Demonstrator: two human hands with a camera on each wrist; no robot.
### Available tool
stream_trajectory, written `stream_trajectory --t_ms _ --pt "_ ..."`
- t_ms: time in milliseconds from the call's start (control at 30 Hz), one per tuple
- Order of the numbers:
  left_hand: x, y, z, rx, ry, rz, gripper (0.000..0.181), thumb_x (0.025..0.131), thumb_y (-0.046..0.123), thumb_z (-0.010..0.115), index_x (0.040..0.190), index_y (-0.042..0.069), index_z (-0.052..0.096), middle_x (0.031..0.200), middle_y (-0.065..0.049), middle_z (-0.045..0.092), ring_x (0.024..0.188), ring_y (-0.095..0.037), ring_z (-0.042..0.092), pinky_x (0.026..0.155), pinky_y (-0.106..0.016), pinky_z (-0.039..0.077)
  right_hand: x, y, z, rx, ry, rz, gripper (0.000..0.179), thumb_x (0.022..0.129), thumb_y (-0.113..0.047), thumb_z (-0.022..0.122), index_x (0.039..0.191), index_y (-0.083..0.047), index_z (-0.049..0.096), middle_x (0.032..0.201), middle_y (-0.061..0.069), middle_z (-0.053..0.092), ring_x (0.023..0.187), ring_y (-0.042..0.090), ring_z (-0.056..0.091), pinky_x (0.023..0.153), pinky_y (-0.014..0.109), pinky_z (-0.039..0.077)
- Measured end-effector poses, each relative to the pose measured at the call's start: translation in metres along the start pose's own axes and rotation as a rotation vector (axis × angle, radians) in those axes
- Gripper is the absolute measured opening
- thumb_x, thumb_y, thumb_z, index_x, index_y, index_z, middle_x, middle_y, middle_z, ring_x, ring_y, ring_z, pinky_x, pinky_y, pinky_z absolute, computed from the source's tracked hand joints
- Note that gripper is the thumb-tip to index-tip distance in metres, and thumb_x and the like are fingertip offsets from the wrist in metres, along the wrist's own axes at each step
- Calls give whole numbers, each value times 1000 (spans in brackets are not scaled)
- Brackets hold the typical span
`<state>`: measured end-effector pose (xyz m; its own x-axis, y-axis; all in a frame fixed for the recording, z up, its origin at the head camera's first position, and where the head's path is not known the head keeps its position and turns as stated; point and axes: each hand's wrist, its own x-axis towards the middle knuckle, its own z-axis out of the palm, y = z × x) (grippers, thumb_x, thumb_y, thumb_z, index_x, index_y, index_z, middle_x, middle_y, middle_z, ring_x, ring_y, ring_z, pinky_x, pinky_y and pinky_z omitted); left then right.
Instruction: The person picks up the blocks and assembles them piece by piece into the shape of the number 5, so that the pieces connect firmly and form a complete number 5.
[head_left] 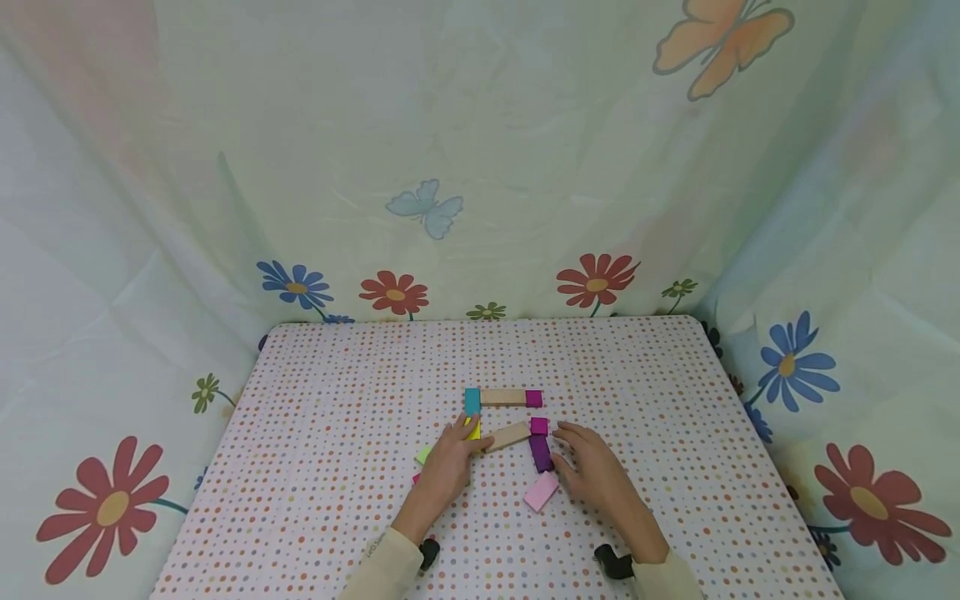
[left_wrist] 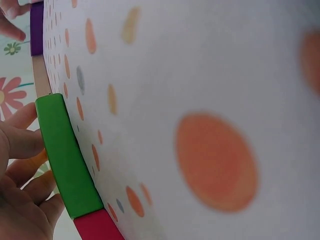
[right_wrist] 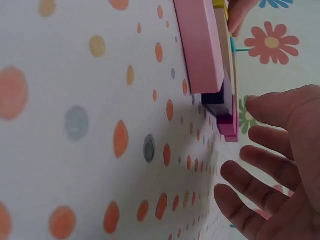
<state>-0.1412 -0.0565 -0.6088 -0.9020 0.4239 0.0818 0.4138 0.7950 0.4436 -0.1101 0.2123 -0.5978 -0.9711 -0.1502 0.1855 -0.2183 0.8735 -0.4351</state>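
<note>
My left hand (head_left: 447,462) pinches a yellow block (head_left: 473,430) between thumb and fingers, partly covering it. At its near end a plain wooden block (head_left: 508,436) slants up to a magenta block (head_left: 539,426). My right hand (head_left: 596,467) is spread beside a dark purple block (head_left: 541,454), its thumb right at that block's side. A pink block (head_left: 542,492) lies nearer, turned at an angle. Beside my left hand are a green block (left_wrist: 70,160) and a red-pink block (left_wrist: 100,227), mostly hidden by it in the head view.
Beyond my hands, a teal block (head_left: 472,401), another wooden block (head_left: 503,397) and a second magenta block (head_left: 533,398) form a row. The table (head_left: 337,383) has a dotted cover. Flower-printed curtains (head_left: 487,125) stand behind it and at both sides.
</note>
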Motion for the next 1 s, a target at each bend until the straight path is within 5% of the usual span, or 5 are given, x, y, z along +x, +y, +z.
stream_trajectory --t_ms 233,667,867,1000 --pt "0 0 -1 -7 -11 -6 46 101 -8 59 135 17 74 164 -17 49 155 -41 43 126 -56 38 13 -2 6 -37 -15 -104 39 97 -19 77 134 -4 71 145 15 67 128 34 65 108 52 56" --pt "-1 0 -2 11 -7 -7 46 100 -8 59 135 18 74 164 -16 50 154 -40 45 125 -56 39 19 -3 12 -84 -83 -82 42 99 -26 75 140 -14 70 155 3 62 108 15 58 81 33 53" --pt "0 1 -2 9 -22 -16 47 101 -7 59 136 20 74 165 -14 48 156 -38 43 126 -56 38 18 -3 13 -96 -100 -50 43 99 -27 75 140 -14 70 155 5 62 112 20 60 88 39 56" --pt "0 1 -3 22 -15 -13 47 101 -6 59 135 21 74 165 -13 49 155 -38 44 126 -55 39 18 -2 13 -59 -116 -42 44 100 -26 74 141 -11 69 156 8 60 131 34 62 113 55 51"
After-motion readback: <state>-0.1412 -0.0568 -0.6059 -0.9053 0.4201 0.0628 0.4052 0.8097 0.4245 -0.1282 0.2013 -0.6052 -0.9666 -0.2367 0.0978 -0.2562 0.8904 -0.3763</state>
